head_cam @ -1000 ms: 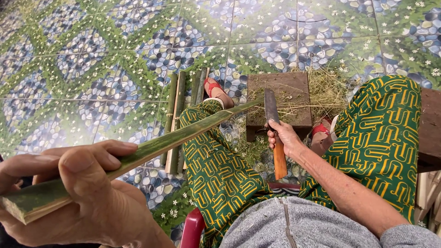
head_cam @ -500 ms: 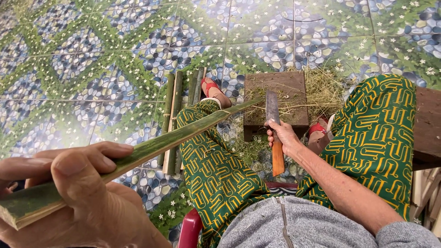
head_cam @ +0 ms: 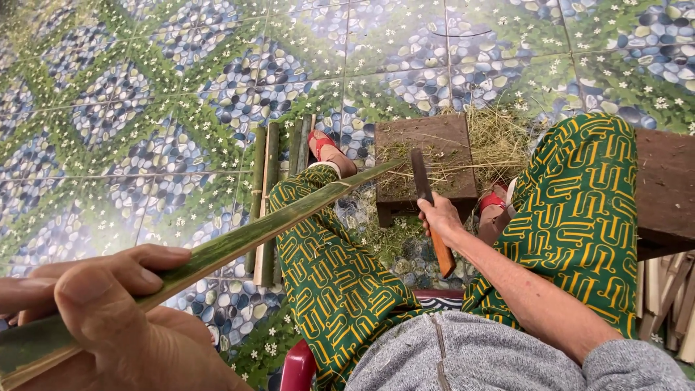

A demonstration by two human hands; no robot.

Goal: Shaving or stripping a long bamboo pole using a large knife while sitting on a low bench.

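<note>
My left hand (head_cam: 108,318) is close to the camera at the lower left, fingers closed around the near end of a long green bamboo strip (head_cam: 268,228). The strip slants up and right, and its far tip rests on a dark wooden block (head_cam: 427,141). My right hand (head_cam: 438,217) grips the orange wooden handle of a knife (head_cam: 423,181), whose dark blade points up over the block, just right of the strip's tip. I sit with legs apart in green and yellow patterned trousers.
Several cut bamboo strips (head_cam: 271,195) lie on the patterned tile floor left of my left foot. Dry shavings (head_cam: 499,137) pile behind the block. A dark bench (head_cam: 666,188) and pale sticks (head_cam: 662,289) are at right. A red stool edge (head_cam: 297,366) shows below.
The right hand has shifted the knife slightly, blade still raised over the block. The left hand keeps holding the strip, which stays slanted toward the block.
</note>
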